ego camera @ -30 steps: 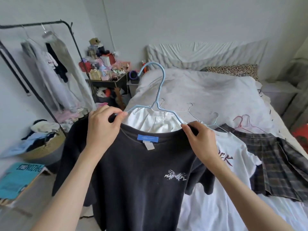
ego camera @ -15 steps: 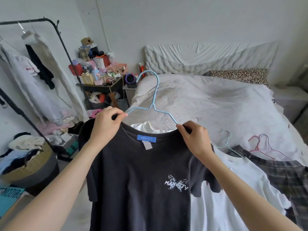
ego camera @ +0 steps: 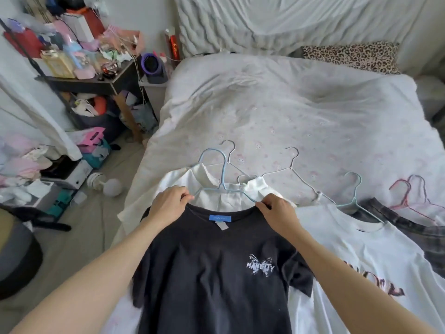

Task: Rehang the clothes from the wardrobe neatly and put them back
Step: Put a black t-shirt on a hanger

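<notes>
Our left hand [ego camera: 168, 205] and right hand [ego camera: 277, 212] each pinch a shoulder of the black T-shirt [ego camera: 216, 268] closed against the light-blue hanger [ego camera: 222, 174], over the white garments at the bed's [ego camera: 277, 112] near edge. We judge the hanging nearly done; next we square the shoulders, then take the hook.

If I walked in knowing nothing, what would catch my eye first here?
Front and centre, a black T-shirt on a light blue hanger, its shoulders pinched by the left hand and right hand. It lies over white garments on the bed, where spare hangers are scattered. To the left, a cluttered side table stands out.
</notes>
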The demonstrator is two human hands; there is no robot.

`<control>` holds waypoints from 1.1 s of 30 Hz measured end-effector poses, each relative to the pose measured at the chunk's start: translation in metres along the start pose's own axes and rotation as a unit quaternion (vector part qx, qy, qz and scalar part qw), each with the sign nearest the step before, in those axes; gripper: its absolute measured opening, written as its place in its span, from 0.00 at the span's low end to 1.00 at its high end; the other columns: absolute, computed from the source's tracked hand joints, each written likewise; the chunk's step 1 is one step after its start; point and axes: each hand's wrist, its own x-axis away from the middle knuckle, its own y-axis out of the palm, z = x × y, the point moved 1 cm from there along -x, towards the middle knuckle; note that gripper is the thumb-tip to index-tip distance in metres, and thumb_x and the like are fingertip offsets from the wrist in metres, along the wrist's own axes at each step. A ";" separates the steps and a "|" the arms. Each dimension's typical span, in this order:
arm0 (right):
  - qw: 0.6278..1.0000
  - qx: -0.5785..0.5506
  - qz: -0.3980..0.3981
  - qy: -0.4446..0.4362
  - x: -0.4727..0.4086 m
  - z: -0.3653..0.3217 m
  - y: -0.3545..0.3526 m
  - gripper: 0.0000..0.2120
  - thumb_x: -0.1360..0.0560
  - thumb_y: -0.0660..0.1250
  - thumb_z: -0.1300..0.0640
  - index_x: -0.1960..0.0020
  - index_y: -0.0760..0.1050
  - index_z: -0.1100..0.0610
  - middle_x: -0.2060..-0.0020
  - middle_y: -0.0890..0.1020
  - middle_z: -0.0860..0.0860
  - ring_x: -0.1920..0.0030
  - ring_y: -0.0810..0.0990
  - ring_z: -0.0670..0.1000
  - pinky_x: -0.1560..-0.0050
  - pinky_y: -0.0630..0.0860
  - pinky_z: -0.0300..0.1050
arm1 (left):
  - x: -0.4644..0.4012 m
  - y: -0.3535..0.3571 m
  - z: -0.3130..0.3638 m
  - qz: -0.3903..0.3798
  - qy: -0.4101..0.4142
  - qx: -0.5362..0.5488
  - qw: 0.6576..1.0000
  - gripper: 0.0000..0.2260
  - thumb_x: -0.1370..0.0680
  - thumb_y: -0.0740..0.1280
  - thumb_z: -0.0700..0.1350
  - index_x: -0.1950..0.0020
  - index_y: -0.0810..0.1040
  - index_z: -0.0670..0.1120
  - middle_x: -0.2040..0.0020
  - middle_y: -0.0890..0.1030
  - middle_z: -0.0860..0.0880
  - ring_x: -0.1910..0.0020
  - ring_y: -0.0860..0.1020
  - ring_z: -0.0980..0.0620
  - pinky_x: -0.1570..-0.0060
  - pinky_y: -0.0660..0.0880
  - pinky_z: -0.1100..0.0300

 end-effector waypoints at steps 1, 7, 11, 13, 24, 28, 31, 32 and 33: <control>1.000 0.016 -0.005 0.005 -0.009 0.005 0.008 0.13 0.23 0.62 0.49 0.50 0.76 0.59 0.53 0.81 0.55 0.49 0.76 0.58 0.47 0.71 0.51 | -0.009 0.011 -0.006 -0.011 0.001 -0.016 1.000 0.12 0.21 0.61 0.49 0.59 0.76 0.42 0.59 0.78 0.50 0.58 0.76 0.47 0.60 0.67 0.55; 0.996 0.048 -0.004 0.073 -0.059 0.023 0.038 0.14 0.21 0.59 0.49 0.48 0.75 0.59 0.54 0.81 0.56 0.49 0.76 0.60 0.46 0.71 0.54 | -0.061 0.047 -0.007 0.005 0.029 -0.076 0.997 0.12 0.20 0.60 0.49 0.55 0.78 0.44 0.57 0.78 0.49 0.56 0.76 0.46 0.62 0.63 0.57; 0.993 0.044 -0.029 0.107 -0.070 0.033 0.054 0.15 0.21 0.57 0.51 0.42 0.73 0.59 0.47 0.80 0.55 0.44 0.75 0.59 0.43 0.70 0.51 | -0.081 0.071 -0.016 -0.020 0.013 -0.077 0.997 0.11 0.21 0.62 0.47 0.58 0.79 0.43 0.57 0.79 0.48 0.57 0.76 0.46 0.61 0.66 0.57; 0.992 0.027 -0.048 0.109 -0.067 0.038 0.058 0.16 0.21 0.58 0.52 0.37 0.71 0.59 0.42 0.78 0.55 0.40 0.74 0.58 0.41 0.69 0.50 | -0.082 0.080 -0.019 -0.033 -0.006 -0.081 0.996 0.09 0.21 0.59 0.42 0.55 0.78 0.43 0.54 0.79 0.46 0.55 0.76 0.45 0.59 0.68 0.55; 0.995 0.081 0.062 0.007 0.027 0.046 0.018 0.22 0.23 0.62 0.53 0.31 0.67 0.58 0.33 0.71 0.55 0.34 0.69 0.58 0.33 0.62 0.52 | 0.021 0.072 0.000 0.002 0.164 -0.102 0.981 0.18 0.27 0.67 0.42 0.38 0.75 0.41 0.41 0.76 0.39 0.41 0.74 0.37 0.44 0.72 0.45; 0.984 0.093 0.149 0.030 0.126 0.069 0.006 0.20 0.25 0.65 0.55 0.34 0.71 0.59 0.37 0.75 0.57 0.39 0.74 0.61 0.37 0.68 0.57 | 0.099 0.079 0.013 -0.035 0.177 -0.089 0.980 0.22 0.25 0.54 0.51 0.36 0.74 0.44 0.37 0.74 0.40 0.36 0.71 0.38 0.41 0.70 0.43; 0.979 0.126 0.150 0.054 0.205 0.094 0.008 0.22 0.26 0.60 0.50 0.35 0.73 0.58 0.39 0.77 0.57 0.40 0.77 0.59 0.41 0.73 0.60 | 0.149 0.087 0.022 -0.062 0.219 -0.096 0.969 0.22 0.25 0.53 0.51 0.36 0.74 0.46 0.35 0.74 0.42 0.35 0.69 0.40 0.39 0.69 0.42; 0.977 0.140 0.147 0.059 0.231 0.102 0.009 0.22 0.25 0.57 0.48 0.35 0.72 0.58 0.39 0.77 0.56 0.40 0.77 0.58 0.41 0.73 0.60 | 0.163 0.088 0.026 -0.059 0.239 -0.099 0.964 0.22 0.25 0.53 0.51 0.36 0.75 0.46 0.36 0.74 0.42 0.35 0.69 0.41 0.39 0.68 0.42; 0.975 0.154 0.144 0.065 0.257 0.109 0.009 0.23 0.23 0.53 0.45 0.35 0.72 0.57 0.39 0.77 0.56 0.40 0.77 0.58 0.41 0.73 0.60 | 0.176 0.088 0.032 -0.058 0.257 -0.099 0.960 0.21 0.24 0.53 0.51 0.36 0.75 0.46 0.36 0.74 0.42 0.35 0.68 0.43 0.39 0.68 0.43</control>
